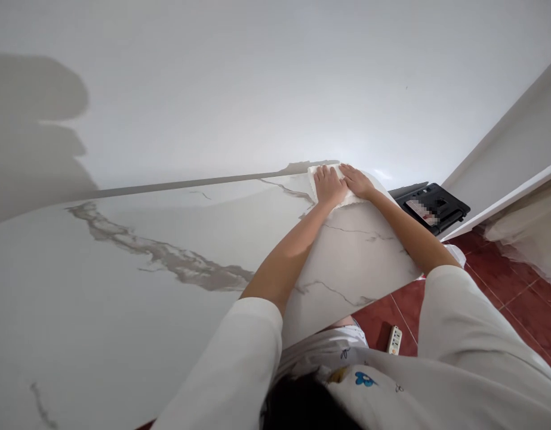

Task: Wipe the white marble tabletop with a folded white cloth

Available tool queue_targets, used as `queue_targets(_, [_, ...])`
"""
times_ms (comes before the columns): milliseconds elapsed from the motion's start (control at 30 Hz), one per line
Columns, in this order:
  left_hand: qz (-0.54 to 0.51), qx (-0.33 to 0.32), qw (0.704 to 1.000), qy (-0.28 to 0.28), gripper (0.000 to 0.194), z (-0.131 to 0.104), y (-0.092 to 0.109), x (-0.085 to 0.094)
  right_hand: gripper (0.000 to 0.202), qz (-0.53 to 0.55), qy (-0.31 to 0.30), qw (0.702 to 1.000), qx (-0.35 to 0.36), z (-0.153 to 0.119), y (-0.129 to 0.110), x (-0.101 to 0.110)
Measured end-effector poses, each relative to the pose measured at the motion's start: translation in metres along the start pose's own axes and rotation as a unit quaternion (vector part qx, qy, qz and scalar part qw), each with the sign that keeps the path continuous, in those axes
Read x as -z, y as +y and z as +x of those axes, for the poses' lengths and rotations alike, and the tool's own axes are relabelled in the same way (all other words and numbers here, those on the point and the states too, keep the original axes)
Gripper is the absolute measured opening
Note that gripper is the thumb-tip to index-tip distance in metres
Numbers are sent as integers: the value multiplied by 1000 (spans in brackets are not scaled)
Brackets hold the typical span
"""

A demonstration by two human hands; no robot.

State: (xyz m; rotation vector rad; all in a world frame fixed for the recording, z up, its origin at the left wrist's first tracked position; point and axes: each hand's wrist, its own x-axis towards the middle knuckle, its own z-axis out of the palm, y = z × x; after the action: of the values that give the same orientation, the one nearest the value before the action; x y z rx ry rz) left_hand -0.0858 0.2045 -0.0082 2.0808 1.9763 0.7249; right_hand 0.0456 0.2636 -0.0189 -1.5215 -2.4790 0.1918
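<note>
A folded white cloth with a scalloped edge lies on the white, marble-patterned tabletop, near its far right corner. My left hand presses down on the cloth, its fingers slightly bent and gripping it. Close beside it, my right hand rests flat at the cloth's right side, with fingers stretched out towards the left hand. The palms hide much of the cloth. Both arms reach forward over the table.
A white wall rises behind the table's far edge. To the right of the table is a black case. A power strip lies on the red tiled floor. Pale sheer fabric hangs at the far right.
</note>
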Motion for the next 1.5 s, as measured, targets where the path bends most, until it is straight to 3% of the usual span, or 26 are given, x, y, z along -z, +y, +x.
queue_targets(233, [32, -40, 998, -39, 57, -65, 9, 22, 58, 13, 22, 999, 21, -72, -25, -2])
queue_targets(400, [62, -83, 993, -53, 59, -125, 16, 39, 57, -2, 26, 999, 44, -137, -47, 1])
queue_targets(500, [44, -96, 990, -91, 62, -161, 22, 43, 56, -5, 44, 997, 67, -179, -56, 5])
queue_targets(633, [-13, -55, 989, -134, 63, -196, 40, 45, 56, -5, 42, 996, 82, -220, -56, 11])
queue_targets(733, [-56, -13, 986, -160, 65, -206, 59, 44, 55, 12, 38, 995, 95, -233, -45, 18])
queue_targets(933, [-100, -36, 981, -162, 64, -192, 94, 19, 53, 33, 56, 995, 77, -245, 2, 29])
queue_targets(1100, [-117, -49, 980, -156, 64, -166, 110, -1, 54, 22, 79, 995, 49, -237, 39, 29])
queue_targets(1333, [-76, -57, 987, -130, 61, -114, 102, -11, 56, 25, 91, 994, 53, -176, 72, 18])
queue_targets(1500, [-29, -103, 992, -69, 59, -74, 84, -22, 57, 26, 87, 995, 43, -121, 87, 8])
